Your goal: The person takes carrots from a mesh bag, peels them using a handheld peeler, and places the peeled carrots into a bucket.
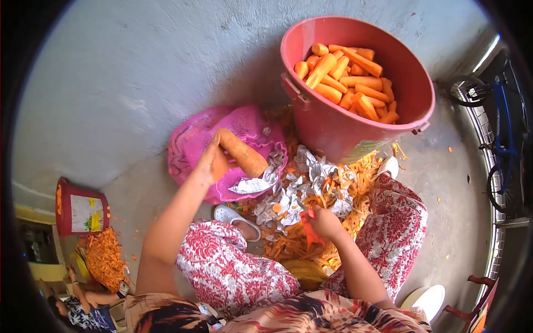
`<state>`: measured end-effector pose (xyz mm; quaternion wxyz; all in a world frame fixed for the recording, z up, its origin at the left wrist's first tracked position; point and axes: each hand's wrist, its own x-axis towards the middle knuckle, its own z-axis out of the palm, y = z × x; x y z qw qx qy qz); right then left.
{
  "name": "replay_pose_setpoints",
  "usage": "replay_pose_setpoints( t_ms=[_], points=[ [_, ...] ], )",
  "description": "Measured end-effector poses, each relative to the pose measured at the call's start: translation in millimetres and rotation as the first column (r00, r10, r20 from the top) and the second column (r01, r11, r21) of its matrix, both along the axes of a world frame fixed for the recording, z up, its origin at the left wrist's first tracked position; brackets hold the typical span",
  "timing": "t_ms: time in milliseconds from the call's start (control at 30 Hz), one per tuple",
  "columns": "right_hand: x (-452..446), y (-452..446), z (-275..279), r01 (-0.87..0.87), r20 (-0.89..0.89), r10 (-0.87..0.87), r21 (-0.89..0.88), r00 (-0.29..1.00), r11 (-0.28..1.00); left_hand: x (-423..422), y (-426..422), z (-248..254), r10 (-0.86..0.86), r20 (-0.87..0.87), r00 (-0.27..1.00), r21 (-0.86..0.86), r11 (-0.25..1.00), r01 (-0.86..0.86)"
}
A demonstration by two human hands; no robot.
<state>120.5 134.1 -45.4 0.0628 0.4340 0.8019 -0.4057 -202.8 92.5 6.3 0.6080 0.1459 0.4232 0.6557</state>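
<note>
Observed: one person seated low in patterned trousers (239,261), working between a blue-grey wall (150,72) and their own knees.

Left hand (206,161): closed about the upper, far end of a large carrot (244,154), grip firm by appearance. The carrot is held tilted above a pink mesh bag (186,133), its lower end pointing near and to the right.

Right hand (326,223): fingers curled narrowly round a red hand tool (311,232), apart from the carrot; the working edge is too small for me to make out.

Beneath and between the legs: orange peelings (294,250) and crumpled paper (319,173), spread from the bag toward the right knee.

Far right of the bag stands a large red bucket (333,123), holding many smooth orange carrots (355,83).

To the left, a smaller red bucket (64,211) and an orange heap (105,258); near these, a second person (83,302). Far right, a blue bicycle (502,139).
</note>
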Motion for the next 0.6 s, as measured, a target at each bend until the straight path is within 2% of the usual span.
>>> replay_pose_setpoints(
  t_ms=[67, 133, 167, 200, 267, 333, 367, 467, 500, 600],
  points=[
    [6.4, 2.0, 6.7, 0.035, -0.056, -0.034, 0.008, 0.998, 0.999, 28.0, -5.6, 6.8, 0.008, 0.273, 0.962, 0.022, 1.0, -0.015],
    [13.9, 1.9, 12.8, 0.087, -0.139, -0.089, -0.02, 0.986, 0.996, 64.7, -16.9, 6.4, -0.02, 0.576, 0.817, 0.033, 0.999, 0.001],
    [16.1, 2.4, 23.9, 0.13, -0.122, -0.137, -0.063, 0.983, 0.989, 85.3, -22.3, 8.5, 0.027, 0.649, 0.76, -0.043, 0.999, 0.001],
    [18.0, 4.2, 19.7, 0.184, -0.209, -0.198, -0.083, 0.958, 0.979, 107.6, -25.6, 12.7, 0.076, 0.713, 0.697, -0.12, 0.993, 0.015],
    [29.8, 12.0, 6.3, 0.285, -0.357, -0.31, -0.121, 0.881, 0.951, 147.7, -27.3, 13.0, 0.119, 0.766, 0.632, -0.167, 0.986, 0.017],
    [36.0, 17.8, 16.1, 0.396, -0.433, -0.401, -0.107, 0.807, 0.912, 173.8, -31.8, 7.1, 0.103, 0.746, 0.658, -0.139, 0.99, 0.003],
    [39.0, 22.5, 20.9, 0.451, -0.472, -0.441, -0.1, 0.763, 0.887, 187.0, -34.9, 2.6, 0.136, 0.783, 0.607, -0.148, 0.988, -0.031],
    [45.7, 25.2, 49.2, 0.464, -0.661, -0.635, -0.452, 0.399, 0.762, 213.5, -47.2, 5.6, 0.114, 0.836, 0.537, -0.132, 0.991, -0.006],
    [47.7, 24.3, 65.4, 0.476, -0.666, -0.621, -0.424, 0.413, 0.77, 219.0, -50.9, 1.7, 0.133, 0.818, 0.56, -0.148, 0.989, -0.019],
    [48.5, 18.2, 81.8, 0.458, -0.688, -0.652, -0.49, 0.319, 0.741, 224.7, -56.8, -17.1, 0.084, 0.834, 0.545, -0.114, 0.993, 0.021]
  ],
)
